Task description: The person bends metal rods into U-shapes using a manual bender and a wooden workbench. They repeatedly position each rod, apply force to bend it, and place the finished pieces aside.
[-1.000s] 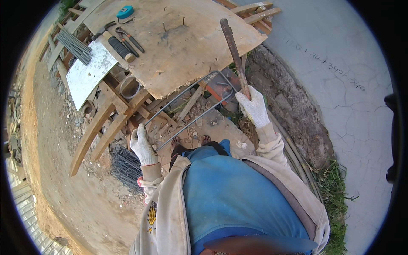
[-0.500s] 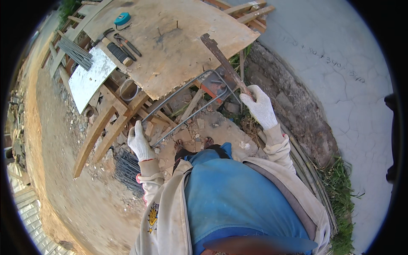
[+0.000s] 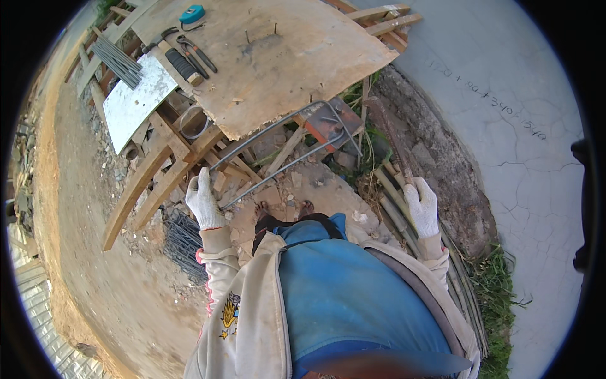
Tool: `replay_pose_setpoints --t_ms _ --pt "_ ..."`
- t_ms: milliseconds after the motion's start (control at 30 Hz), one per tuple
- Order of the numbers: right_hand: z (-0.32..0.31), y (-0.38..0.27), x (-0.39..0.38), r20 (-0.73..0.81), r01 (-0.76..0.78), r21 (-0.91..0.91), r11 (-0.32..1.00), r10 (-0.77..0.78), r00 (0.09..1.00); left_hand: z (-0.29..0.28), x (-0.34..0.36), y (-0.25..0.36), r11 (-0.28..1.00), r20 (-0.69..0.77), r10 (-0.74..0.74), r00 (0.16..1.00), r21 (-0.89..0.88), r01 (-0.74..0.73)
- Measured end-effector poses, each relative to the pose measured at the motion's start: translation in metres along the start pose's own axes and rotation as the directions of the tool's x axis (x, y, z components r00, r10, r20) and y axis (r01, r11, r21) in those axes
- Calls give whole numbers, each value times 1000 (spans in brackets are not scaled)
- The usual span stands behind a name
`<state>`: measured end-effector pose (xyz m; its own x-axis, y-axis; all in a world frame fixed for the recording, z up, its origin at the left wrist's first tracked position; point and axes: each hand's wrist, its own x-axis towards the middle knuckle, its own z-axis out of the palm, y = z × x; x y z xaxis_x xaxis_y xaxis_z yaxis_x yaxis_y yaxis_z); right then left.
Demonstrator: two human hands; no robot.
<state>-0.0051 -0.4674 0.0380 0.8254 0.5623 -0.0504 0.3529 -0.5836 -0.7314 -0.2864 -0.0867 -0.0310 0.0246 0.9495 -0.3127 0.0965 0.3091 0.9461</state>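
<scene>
My left hand (image 3: 204, 201), in a white knit glove, is closed round the near end of a bent steel rod (image 3: 271, 177). The rod forms a long, narrow frame, its far end bent round beside the wooden bench (image 3: 303, 54). In my gloved right hand (image 3: 421, 205) is the lower end of a rusty flat steel bar (image 3: 389, 136), closed in my fingers. The bar slants up and left, away from the rod. Two upright pegs stand in the bench top.
On the bench lie a teal tape measure (image 3: 192, 14), pincers (image 3: 197, 54) and a hammer (image 3: 181, 63). Cut rods (image 3: 118, 61) rest by a white board (image 3: 136, 98). Dark rods (image 3: 183, 243) are piled at left; bamboo poles (image 3: 394, 215) lie at right beside a concrete edge.
My right hand has moved down and right, carrying the steel bar away from the bench and the rod. My left hand has shifted slightly; the rod stays in it.
</scene>
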Motion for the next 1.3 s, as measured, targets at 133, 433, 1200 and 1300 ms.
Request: replay_pose_setpoints --t_ms 133,433,1200,1300 --pt "-17 14 -5 117 -43 -142 989 59 991 1 -1 -1 1000 -23 30 999 3 -30" --pt "-51 3 33 110 119 -475 872 -75 991 0 -4 0 1000 -8 1 1000 -3 -1" --pt "-86 -30 113 364 432 -627 649 -246 898 -3 3 -8 1000 -18 6 1000 2 -6" --pt "-84 -24 109 346 428 -631 647 -259 902 0 0 -5 1000 -36 -5 999 2 5"
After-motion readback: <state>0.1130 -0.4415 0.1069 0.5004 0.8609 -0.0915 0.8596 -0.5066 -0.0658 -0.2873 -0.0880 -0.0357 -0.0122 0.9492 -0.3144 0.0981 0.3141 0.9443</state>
